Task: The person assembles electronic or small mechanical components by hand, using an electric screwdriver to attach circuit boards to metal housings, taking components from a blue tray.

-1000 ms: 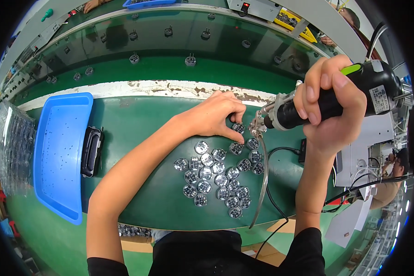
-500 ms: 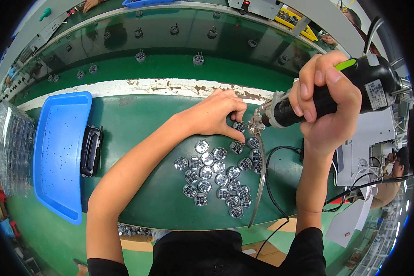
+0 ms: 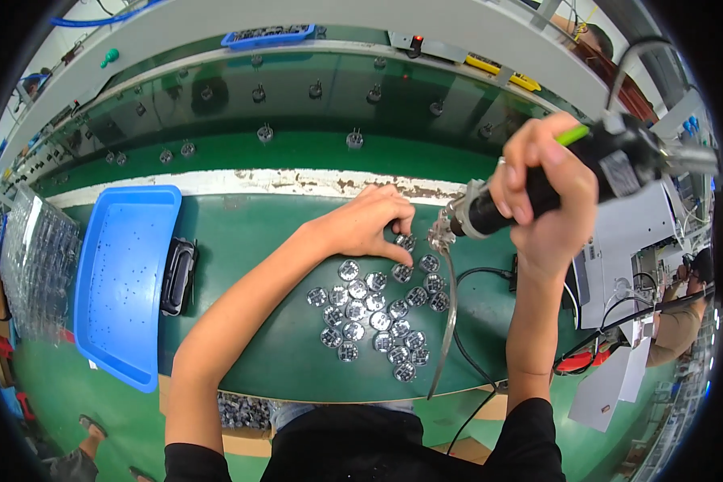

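My left hand (image 3: pixel 365 226) is curled on the green bench, thumb and fingers closed round a small round circuit part (image 3: pixel 406 242). A fist of my right hand (image 3: pixel 550 189) grips a black electric screwdriver (image 3: pixel 528 193) with a green lever. The tool lies tilted, its clear-jacketed tip (image 3: pixel 441 233) just right of the held part and seemingly apart from it. From that tip a clear hose (image 3: pixel 447 321) runs down toward the bench's near edge. Several similar round parts (image 3: pixel 375 300) with silvery and dark faces lie loosely grouped below my left hand.
A blue tray (image 3: pixel 120 353) with tiny dark specks stands at the left, beside a black container (image 3: pixel 180 277). Beyond a worn white ledge (image 3: pixel 241 181), a green conveyor (image 3: pixel 313 149) carries scattered round parts. A black cable (image 3: pixel 475 365) crosses the bench's right side. Other people sit farther off.
The view has shifted, so the bench appears lower. My right hand and the screwdriver have moved a little left, with some blur. My left hand still holds the round part.
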The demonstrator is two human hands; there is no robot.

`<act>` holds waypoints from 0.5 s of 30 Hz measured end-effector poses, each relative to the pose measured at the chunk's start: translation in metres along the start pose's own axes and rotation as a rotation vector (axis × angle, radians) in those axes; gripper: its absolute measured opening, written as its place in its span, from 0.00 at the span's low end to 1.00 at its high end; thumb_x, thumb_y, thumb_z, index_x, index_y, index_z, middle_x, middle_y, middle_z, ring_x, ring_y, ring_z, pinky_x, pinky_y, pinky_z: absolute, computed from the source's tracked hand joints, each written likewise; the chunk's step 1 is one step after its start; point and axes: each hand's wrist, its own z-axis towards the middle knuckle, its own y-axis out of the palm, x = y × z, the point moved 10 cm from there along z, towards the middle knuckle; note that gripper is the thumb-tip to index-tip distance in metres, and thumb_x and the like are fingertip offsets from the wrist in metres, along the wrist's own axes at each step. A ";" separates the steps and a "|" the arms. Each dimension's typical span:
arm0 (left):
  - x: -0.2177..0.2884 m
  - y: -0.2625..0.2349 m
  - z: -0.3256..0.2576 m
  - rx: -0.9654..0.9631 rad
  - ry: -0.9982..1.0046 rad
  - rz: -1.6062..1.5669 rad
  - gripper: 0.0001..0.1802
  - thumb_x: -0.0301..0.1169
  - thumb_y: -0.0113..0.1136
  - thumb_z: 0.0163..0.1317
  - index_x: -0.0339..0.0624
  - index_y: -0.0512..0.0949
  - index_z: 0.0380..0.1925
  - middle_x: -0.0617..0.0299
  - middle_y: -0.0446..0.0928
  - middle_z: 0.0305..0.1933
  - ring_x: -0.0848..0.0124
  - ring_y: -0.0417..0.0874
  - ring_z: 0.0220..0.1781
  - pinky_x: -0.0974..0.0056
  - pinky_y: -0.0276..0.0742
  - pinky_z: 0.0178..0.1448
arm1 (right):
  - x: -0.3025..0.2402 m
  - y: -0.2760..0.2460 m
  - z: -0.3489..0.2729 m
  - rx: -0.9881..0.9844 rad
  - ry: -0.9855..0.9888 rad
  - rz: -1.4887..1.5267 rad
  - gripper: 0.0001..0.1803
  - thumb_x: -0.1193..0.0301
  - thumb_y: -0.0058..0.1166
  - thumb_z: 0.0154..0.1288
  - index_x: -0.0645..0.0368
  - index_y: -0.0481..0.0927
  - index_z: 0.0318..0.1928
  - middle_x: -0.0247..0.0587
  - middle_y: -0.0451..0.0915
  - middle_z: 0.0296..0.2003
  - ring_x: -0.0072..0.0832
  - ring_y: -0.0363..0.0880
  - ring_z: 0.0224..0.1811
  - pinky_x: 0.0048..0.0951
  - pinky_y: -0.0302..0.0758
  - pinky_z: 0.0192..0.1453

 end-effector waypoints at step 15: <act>-0.132 -0.082 0.011 0.454 -0.456 0.248 0.22 0.38 0.66 0.59 0.29 0.79 0.44 0.42 0.83 0.43 0.50 0.84 0.45 0.54 0.76 0.51 | -0.038 -0.055 0.005 0.398 -0.350 -0.192 0.10 0.76 0.63 0.48 0.62 0.73 0.26 0.29 0.70 0.20 0.17 0.69 0.24 0.25 0.70 0.29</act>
